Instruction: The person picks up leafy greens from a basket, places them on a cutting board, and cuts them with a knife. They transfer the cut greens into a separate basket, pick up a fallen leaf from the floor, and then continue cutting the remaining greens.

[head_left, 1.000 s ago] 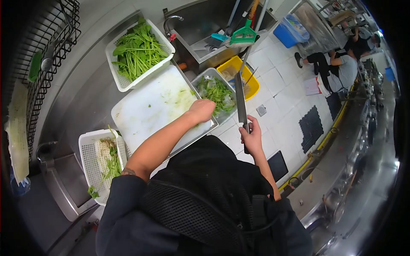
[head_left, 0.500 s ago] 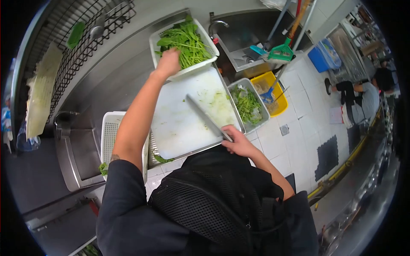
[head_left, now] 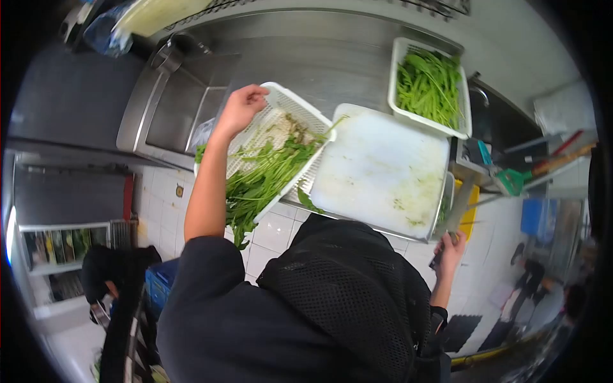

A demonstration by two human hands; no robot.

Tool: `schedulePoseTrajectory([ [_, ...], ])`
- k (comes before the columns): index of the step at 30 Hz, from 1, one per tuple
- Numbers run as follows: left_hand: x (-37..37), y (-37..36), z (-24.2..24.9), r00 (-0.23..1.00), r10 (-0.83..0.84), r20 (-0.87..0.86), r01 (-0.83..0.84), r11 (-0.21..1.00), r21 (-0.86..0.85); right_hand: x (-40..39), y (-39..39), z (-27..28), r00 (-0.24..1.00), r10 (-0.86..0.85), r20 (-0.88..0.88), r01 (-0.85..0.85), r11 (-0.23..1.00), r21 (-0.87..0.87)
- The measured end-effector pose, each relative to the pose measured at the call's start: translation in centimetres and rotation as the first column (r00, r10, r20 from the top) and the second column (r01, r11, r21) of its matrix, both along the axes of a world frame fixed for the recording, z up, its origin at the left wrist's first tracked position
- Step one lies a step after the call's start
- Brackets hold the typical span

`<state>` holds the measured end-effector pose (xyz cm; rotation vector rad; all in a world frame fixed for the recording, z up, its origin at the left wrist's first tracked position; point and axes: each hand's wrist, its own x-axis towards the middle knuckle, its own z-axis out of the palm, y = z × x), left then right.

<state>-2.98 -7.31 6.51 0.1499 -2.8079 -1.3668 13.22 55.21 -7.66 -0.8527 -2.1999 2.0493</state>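
My left hand (head_left: 242, 110) has its fingers curled at the far rim of a white perforated basket (head_left: 303, 106). Long-stemmed leafy greens (head_left: 271, 169) lie in this basket, some hanging over its near edge. In my right hand (head_left: 450, 250) is a knife (head_left: 461, 207), its blade pointing away from me beside the cutting board's right edge. The white cutting board (head_left: 377, 166) carries green scraps and stains. Beyond its far right corner stands another white basket (head_left: 394, 89) holding cut greens (head_left: 431, 86).
A steel sink (head_left: 175, 108) is at the left and a faucet (head_left: 480, 96) at the far right. A yellow container (head_left: 471, 214) stands below the board's right side. People are at the lower left (head_left: 105, 274) and right (head_left: 533, 281).
The view has swung left. My left hand has left the far basket of greens and moved to the left basket. My right hand has carried the knife off the board to its right side.
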Motion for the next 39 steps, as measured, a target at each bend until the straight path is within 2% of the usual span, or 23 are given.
schedulePoseTrajectory([
  [2, 3.4, -4.4, -2.1, 0.984, 0.177, 0.023, -0.177, 0.984, 0.006, -0.5, 0.6, 1.7, 0.998, 0.059, 0.012, -0.06, 0.998, 0.019],
  [3, 4.8, -5.0, -2.9, 0.978, 0.206, 0.018, -0.206, 0.979, 0.013, -1.2, 0.4, 2.5, 0.995, 0.101, 0.016, -0.102, 0.994, 0.048],
  [5, 7.8, -5.8, -3.9, 0.967, 0.234, 0.099, -0.192, 0.928, -0.319, -3.1, -1.7, 4.5, 0.982, 0.187, 0.002, -0.187, 0.982, 0.022],
  [7, 9.8, -7.4, -5.6, 0.963, 0.261, 0.067, -0.22, 0.906, -0.362, -4.4, -4.2, 5.8, 0.965, 0.262, -0.01, -0.263, 0.965, -0.005],
  [9, 11.2, -8.8, -7.5, 0.931, 0.349, -0.104, -0.357, 0.816, -0.454, -5.8, -6.0, 6.6, 0.928, 0.372, -0.02, -0.372, 0.928, -0.004],
  [10, 11.7, -9.2, -8.7, 0.923, 0.368, -0.111, -0.377, 0.811, -0.448, -6.3, -6.4, 6.4, 0.921, 0.389, -0.026, -0.389, 0.921, 0.003],
  [13, 12.6, -9.1, -11.3, 0.969, 0.236, 0.067, -0.123, 0.704, -0.699, -6.4, -6.2, 3.2, 0.883, 0.452, 0.126, -0.459, 0.887, 0.04],
  [15, 13.1, -6.7, -10.8, 0.983, 0.041, 0.18, 0.131, 0.532, -0.837, -5.8, -5.6, -0.2, 0.889, 0.443, 0.12, -0.449, 0.893, 0.03],
  [16, 13.4, -6.7, -11.6, 0.983, 0.067, 0.173, 0.112, 0.53, -0.84, -6.0, -6.1, -0.6, 0.878, 0.465, 0.111, -0.471, 0.882, 0.028],
  [18, 13.9, -6.1, -13.7, 0.984, 0.097, 0.152, 0.101, 0.407, -0.908, -5.1, -6.8, -0.8, 0.902, 0.413, 0.123, -0.426, 0.899, 0.1],
  [19, 14.0, -6.1, -14.1, 0.984, 0.1, 0.15, 0.097, 0.41, -0.907, -4.9, -7.2, -0.6, 0.901, 0.417, 0.123, -0.429, 0.897, 0.104],
  [21, 13.2, -6.2, -14.2, 0.937, 0.259, 0.233, 0.063, 0.534, -0.843, -5.3, -8.0, -0.2, 0.916, 0.375, 0.143, -0.393, 0.912, 0.12],
  [22, 12.9, -6.7, -14.3, 0.942, 0.246, 0.228, 0.067, 0.528, -0.847, -5.2, -8.0, 0.0, 0.915, 0.384, 0.126, -0.394, 0.916, 0.072],
  [24, 12.1, -7.9, -14.6, 0.859, 0.312, 0.407, 0.105, 0.671, -0.734, -5.2, -7.7, -0.2, 0.918, 0.381, 0.113, -0.389, 0.919, 0.062],
  [25, 11.2, -7.8, -12.7, 0.865, 0.295, 0.406, 0.119, 0.665, -0.737, -5.0, -7.6, -0.3, 0.913, 0.395, 0.105, -0.402, 0.914, 0.057],
  [27, 9.6, -6.9, -5.6, 0.868, 0.088, 0.489, 0.218, 0.817, -0.534, -5.0, -7.7, 0.0, 0.919, 0.375, 0.125, -0.383, 0.922, 0.053],
  [28, 9.1, -7.1, -3.7, 0.878, 0.056, 0.476, 0.196, 0.864, -0.463, -5.1, -7.7, 0.2, 0.917, 0.373, 0.143, -0.383, 0.922, 0.05],
  [29, 8.6, -6.9, -1.7, 0.879, 0.056, 0.474, 0.197, 0.862, -0.467, -5.1, -7.6, 0.2, 0.918, 0.372, 0.139, -0.381, 0.923, 0.048],
  [31, 7.6, -6.1, 3.0, 0.884, -0.073, 0.461, 0.252, 0.907, -0.338, -5.0, -7.8, 0.1, 0.921, 0.373, 0.109, -0.378, 0.926, 0.021],
  [35, 6.6, -1.6, 12.5, 0.907, -0.159, 0.39, 0.293, 0.904, -0.313, -4.9, -7.4, -0.2, 0.923, 0.378, 0.066, -0.38, 0.925, 0.017],
  [39, 5.1, 2.2, 17.8, 0.931, -0.223, 0.29, 0.316, 0.89, -0.329, -5.2, -7.2, -0.6, 0.925, 0.371, 0.088, -0.376, 0.924, 0.061],
])
